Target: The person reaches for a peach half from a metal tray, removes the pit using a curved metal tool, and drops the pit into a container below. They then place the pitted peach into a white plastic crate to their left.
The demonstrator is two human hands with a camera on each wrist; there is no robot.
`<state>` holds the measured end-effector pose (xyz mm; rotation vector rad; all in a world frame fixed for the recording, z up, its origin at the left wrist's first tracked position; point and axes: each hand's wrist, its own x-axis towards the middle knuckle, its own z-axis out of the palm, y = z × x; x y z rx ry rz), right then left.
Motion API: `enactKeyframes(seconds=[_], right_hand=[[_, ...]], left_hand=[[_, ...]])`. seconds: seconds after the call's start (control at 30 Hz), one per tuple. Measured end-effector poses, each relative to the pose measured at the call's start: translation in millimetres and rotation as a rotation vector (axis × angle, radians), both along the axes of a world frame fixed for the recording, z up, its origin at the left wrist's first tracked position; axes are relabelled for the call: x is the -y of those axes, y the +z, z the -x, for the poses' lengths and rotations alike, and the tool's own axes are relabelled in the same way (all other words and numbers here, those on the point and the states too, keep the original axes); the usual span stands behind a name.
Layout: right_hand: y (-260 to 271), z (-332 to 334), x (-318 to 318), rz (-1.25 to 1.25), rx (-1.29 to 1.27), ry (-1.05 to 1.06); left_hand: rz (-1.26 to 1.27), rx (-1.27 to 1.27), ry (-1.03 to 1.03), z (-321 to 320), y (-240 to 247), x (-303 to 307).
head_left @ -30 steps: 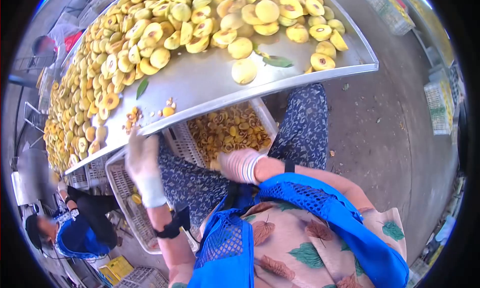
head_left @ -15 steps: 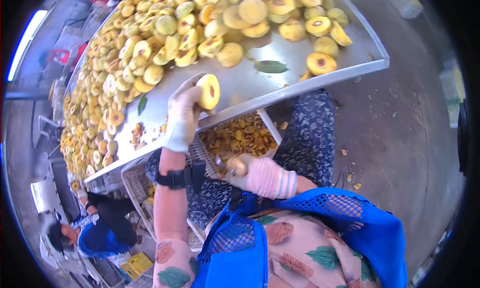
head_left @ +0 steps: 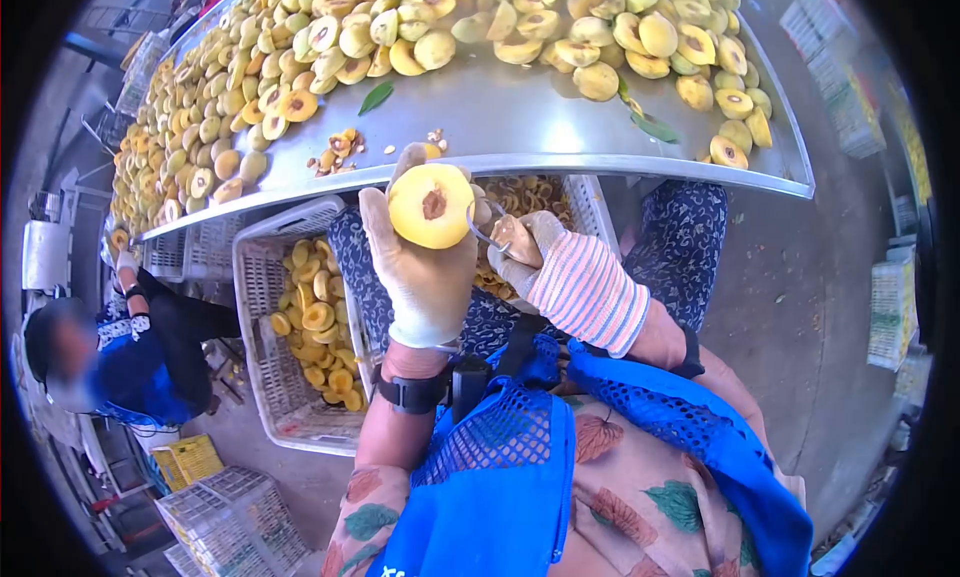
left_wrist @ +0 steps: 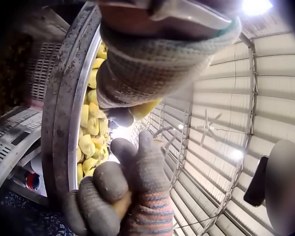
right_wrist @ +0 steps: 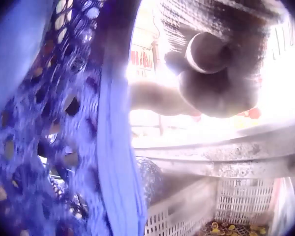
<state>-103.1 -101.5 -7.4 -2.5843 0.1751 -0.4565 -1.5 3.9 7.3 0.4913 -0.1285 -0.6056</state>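
My gloved left hand (head_left: 428, 292) holds a yellow peach half (head_left: 460, 217) in front of the table's near edge, cut face up with a brown centre. Striped-cuffed and gloved, my right hand (head_left: 585, 277) grips the wooden handle (head_left: 514, 241) of a pitting tool with a curved metal loop. That loop meets the peach half's right edge. In the left wrist view, the right hand's fingers (left_wrist: 108, 182) curl round the handle, and the metal loop (left_wrist: 162, 131) sticks up beyond them. Blue mesh covers much of the right wrist view, beside the right hand (right_wrist: 221, 93).
Peach halves (head_left: 350, 37) are heaped on the metal table (head_left: 520, 127), with leaves and brown bits near its edge. A white crate (head_left: 262, 377) of peach halves stands at left; another crate (head_left: 597, 217) with scraps sits under the table. Another person (head_left: 150, 367) works at far left.
The left hand came off the table's edge, took up a peach half, and brought it in toward my body. My right hand rose with the tool to meet the peach.
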Motion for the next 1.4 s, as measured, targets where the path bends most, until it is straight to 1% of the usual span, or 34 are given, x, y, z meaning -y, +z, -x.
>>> enactKeyframes(seconds=[0.03, 0.07, 0.13, 0.17, 0.2, 0.27, 0.3, 0.43, 0.5, 0.53, 0.6, 0.63, 0.67, 0.73, 0.77, 0.8, 0.83, 0.87, 0.9, 0.93, 0.97, 1.0, 1.03, 1.07, 1.1, 1.13, 1.2, 1.23, 1.27, 1.33, 1.37, 1.4], right_hand=[[6, -4, -3, -0.12, 0.031, -0.01], [15, -6, -5, -0.109, 0.027, -0.008], [30, -10, -8, -0.046, -0.142, 0.007], [31, -12, -9, -0.008, -0.085, 0.034], [31, -14, -9, -0.004, -0.092, 0.034], [32, -18, -11, 0.029, -0.156, 0.095], [34, -18, -12, -0.002, -0.178, 0.087], [33, -18, -12, 0.019, -0.194, 0.094], [36, -16, -9, 0.104, -0.23, 0.135], [35, -15, -8, 0.097, -0.23, 0.128], [30, -12, -6, 0.141, -0.221, 0.169], [32, -12, -5, 0.041, -0.256, 0.155], [28, -14, -5, 0.032, -0.258, 0.153], [18, -18, -5, -0.149, -0.231, 0.161], [19, -21, -3, -0.21, -0.297, 0.192], [19, -21, -2, -0.221, -0.297, 0.187], [18, -21, -1, -0.246, -0.297, 0.197], [18, -21, 1, -0.269, -0.299, 0.208], [23, -22, 4, -0.296, -0.346, 0.191], [12, -23, 3, -0.299, -0.348, 0.19], [-5, -27, 0, -0.177, -0.135, 0.226], [-19, -29, -2, -0.055, 0.083, 0.255], [-10, -27, 0, 0.206, -0.034, 0.403], [-14, -27, -2, 0.04, -0.129, 0.53], [-14, -24, -5, -0.027, -0.101, 0.459], [-14, -21, -7, -0.095, -0.074, 0.385], [-12, -18, -2, -0.16, -0.11, 0.362], [-9, -17, 1, -0.22, -0.143, 0.333], [-4, -15, 7, -0.221, -0.14, 0.324], [8, -8, 16, -0.044, -0.117, 0.448], [12, -9, 11, -0.249, -0.158, 0.316], [12, -8, 11, -0.246, -0.154, 0.313]], left_hand=[[-0.145, 0.159, 0.062, -1, -1, -3], [-0.135, 0.154, 0.065, 2, 0, -5], [-0.506, 0.283, 0.224, 11, 7, -6], [-0.16, -0.064, 0.088, 6, 8, -11], [-0.156, -0.071, 0.088, 6, 8, -11], [-0.056, -0.144, 0.113, 6, 10, -11], [-0.071, -0.126, 0.119, 6, 11, -11], [-0.092, -0.169, 0.123, 9, 17, -9], [-0.123, -0.18, 0.104, 9, 20, -8], [-0.13, -0.179, 0.096, 8, 19, -7], [-0.248, -0.115, 0.062, 8, 14, -8], [-0.258, -0.119, 0.056, 6, 12, -8], [-0.276, -0.117, 0.052, 3, 10, -6], [-0.311, -0.115, 0.038, 1, 9, -3], [-0.379, -0.098, 0.089, 0, 8, 0], [-0.448, -0.082, 0.141, 0, 8, 2], [-0.439, -0.051, 0.086, -2, 8, 1], [-0.448, -0.052, 0.079, -2, 10, 3], [-0.396, -0.086, 0.064, -1, 15, 7], [-0.342, -0.119, 0.052, -1, 18, 10], [-0.265, -0.029, 0.078, 4, 16, 14], [-0.267, -0.02, 0.074, 8, 10, 16], [-0.466, 0.262, 0.238, 14, 6, 19], [-0.662, 0.542, 0.405, 19, 4, 22], [-0.711, 0.506, 0.443, 21, 2, 21], [-0.721, 0.504, 0.437, 20, 1, 22], [-0.658, 0.483, 0.39, 15, 1, 23], [-0.723, 0.563, 0.359, 13, 1, 22], [-0.72, 0.569, 0.351, 9, 3, 20], [-0.651, 0.377, 0.035, 5, 8, 16], [-0.527, 0.247, -0.013, 5, 11, 19], [-0.524, 0.251, -0.014, 6, 15, 21]])
